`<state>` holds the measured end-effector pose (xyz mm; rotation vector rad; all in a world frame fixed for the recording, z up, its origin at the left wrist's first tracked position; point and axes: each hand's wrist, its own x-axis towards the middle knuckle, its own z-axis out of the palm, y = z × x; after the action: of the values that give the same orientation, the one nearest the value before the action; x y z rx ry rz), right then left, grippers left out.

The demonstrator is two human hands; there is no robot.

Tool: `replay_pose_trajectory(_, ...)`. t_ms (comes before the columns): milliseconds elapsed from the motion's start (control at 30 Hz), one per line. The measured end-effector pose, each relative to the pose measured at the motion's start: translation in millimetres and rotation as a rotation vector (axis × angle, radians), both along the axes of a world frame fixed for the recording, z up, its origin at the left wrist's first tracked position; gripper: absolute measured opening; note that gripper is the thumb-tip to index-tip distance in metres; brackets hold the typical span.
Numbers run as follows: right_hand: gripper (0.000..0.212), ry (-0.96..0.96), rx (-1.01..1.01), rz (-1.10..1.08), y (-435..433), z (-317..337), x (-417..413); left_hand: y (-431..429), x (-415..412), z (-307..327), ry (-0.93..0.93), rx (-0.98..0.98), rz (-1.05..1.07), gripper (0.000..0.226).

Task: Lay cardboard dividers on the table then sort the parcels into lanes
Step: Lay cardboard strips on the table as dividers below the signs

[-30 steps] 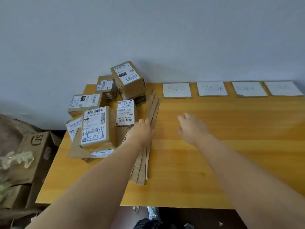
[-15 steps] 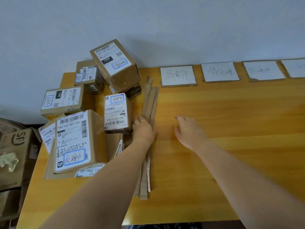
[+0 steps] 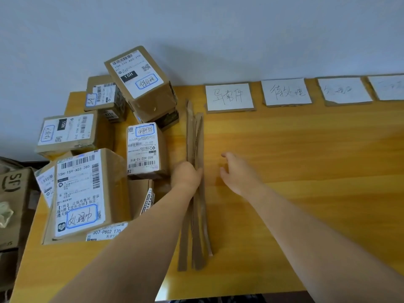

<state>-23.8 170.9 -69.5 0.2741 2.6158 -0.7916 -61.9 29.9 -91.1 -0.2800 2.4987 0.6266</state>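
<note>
A bundle of long thin cardboard divider strips (image 3: 195,136) lies lengthwise on the yellow wooden table (image 3: 306,171), just right of a heap of brown parcels (image 3: 80,193) with white shipping labels. My left hand (image 3: 185,177) grips the bundle around its middle, fingers curled round the strips. My right hand (image 3: 237,173) hovers just right of the bundle, fingers relaxed and holding nothing. Several white handwritten lane cards (image 3: 229,97) lie in a row along the table's far edge by the wall.
The parcels fill the table's left end, some stacked and tilted, one tall box (image 3: 140,82) leaning at the back. Cardboard cartons (image 3: 13,193) stand on the floor left of the table. The wall runs right behind the cards.
The view has moved closer and lower over the table. My left hand has closed round the strip bundle, which now lies straighter. My right hand stays near it.
</note>
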Motion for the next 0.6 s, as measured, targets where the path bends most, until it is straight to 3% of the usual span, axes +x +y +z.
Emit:
replay_pose_trajectory(67,0.049,-0.012,-0.01,-0.011,1,2,0,2,0,0,0.014,-0.021,-0.027,0.039)
replay_pose_trajectory(133,0.049,-0.024,-0.017,-0.021,2,2,0,4,0,-2,0.005,-0.033,-0.043,0.019)
replay_pose_trajectory(233,0.049,-0.028,-0.017,-0.037,4,1,2,4,2,-2,0.016,-0.046,-0.036,0.007)
replay_pose_trajectory(400,0.048,-0.037,-0.03,-0.055,6,5,6,5,10,-4,0.033,-0.017,0.014,0.014)
replay_pose_trajectory(533,0.049,-0.064,-0.046,-0.053,3,5,8,9,12,-6,0.07,-0.009,0.044,0.043)
replay_pose_trajectory(600,0.049,-0.062,-0.056,-0.053,2,2,9,12,12,-7,0.061,-0.028,0.01,0.031)
